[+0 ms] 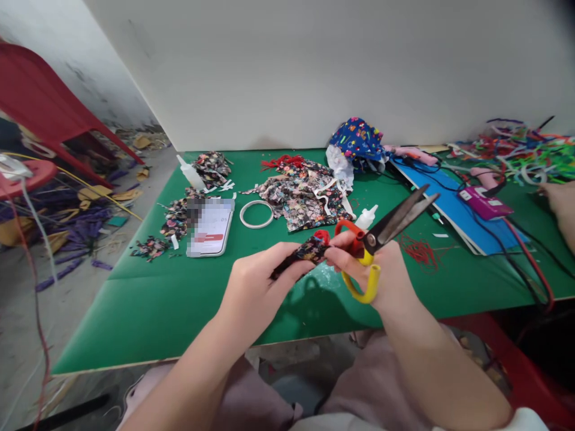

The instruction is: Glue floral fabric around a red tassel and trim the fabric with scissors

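Observation:
My left hand (258, 278) is closed around a folded strip of black floral fabric (309, 250) held above the table. A small red bundle of thread (321, 236) shows at the strip's far end. My right hand (359, 263) carries scissors (369, 241) with one red and one yellow handle; their blades stand slightly apart and point up and right, away from the fabric. The thumb and fingertips of that hand also pinch the strip's right end. Just behind the scissors is a small white squeeze bottle (367, 216).
On the green table (148, 311) are a phone (215, 227), a white ring (256, 214), floral fabric pieces (305, 197) and loose red threads (420, 251). To the right, cables run around a purple box (485, 202) on a blue folder (449, 197). Another person's arm (559, 206) shows at the right edge.

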### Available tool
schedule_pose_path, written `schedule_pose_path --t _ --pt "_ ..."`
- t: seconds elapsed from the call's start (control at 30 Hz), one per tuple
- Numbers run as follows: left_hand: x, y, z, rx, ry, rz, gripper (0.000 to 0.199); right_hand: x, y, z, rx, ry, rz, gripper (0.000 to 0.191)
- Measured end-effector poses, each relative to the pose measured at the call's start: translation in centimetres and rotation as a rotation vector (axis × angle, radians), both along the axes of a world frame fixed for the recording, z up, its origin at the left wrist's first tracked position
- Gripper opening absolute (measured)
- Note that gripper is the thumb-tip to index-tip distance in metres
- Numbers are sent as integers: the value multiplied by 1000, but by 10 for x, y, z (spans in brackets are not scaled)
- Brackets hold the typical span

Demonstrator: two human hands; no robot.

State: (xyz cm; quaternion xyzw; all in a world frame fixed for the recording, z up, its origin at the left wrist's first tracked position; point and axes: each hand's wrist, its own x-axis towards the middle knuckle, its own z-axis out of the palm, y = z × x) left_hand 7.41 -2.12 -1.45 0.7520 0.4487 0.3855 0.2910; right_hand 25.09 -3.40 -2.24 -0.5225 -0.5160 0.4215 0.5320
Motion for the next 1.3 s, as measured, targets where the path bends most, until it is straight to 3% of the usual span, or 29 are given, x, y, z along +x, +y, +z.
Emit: schedule_pose_path --t 0.07,0.13,0.23,0.33,0.4,0.53,0.63,0.73,1.1,1.2,1.3 --pt "-2 5 -3 -78 -122 49 15 -1 1 1 -30 86 -29 18" --pt "-1 11 -10 -152 -389 80 26 1 5 1 -51 235 -60 20" --pt "8 19 -25 -236 -812 5 42 4 9 -1 -82 444 -100 18" --pt "21 17 -43 -372 -815 -209 42 2 9 -4 -120 506 -94 18" --pt "27 11 -48 -416 -803 -251 44 -3 6 -5 -135 464 -57 19" --pt "26 4 -31 -569 -1042 -41 25 -13 -1 -3 -208 380 126 27" --pt "21 4 -9 -780 -1217 -60 17 -15 -2 0 -231 367 196 31" --pt "16 5 4 -906 -1326 -94 16 -13 0 0 -169 359 183 30" --pt "14 2 6 -950 -1380 -118 23 -6 -4 5 -36 72 176 34" --pt "12 1 5 -829 -1256 -138 25 1 -4 13 77 -152 97 34" --pt "8 1 1 -637 -1057 -53 27 11 -3 18 250 -512 -68 46"
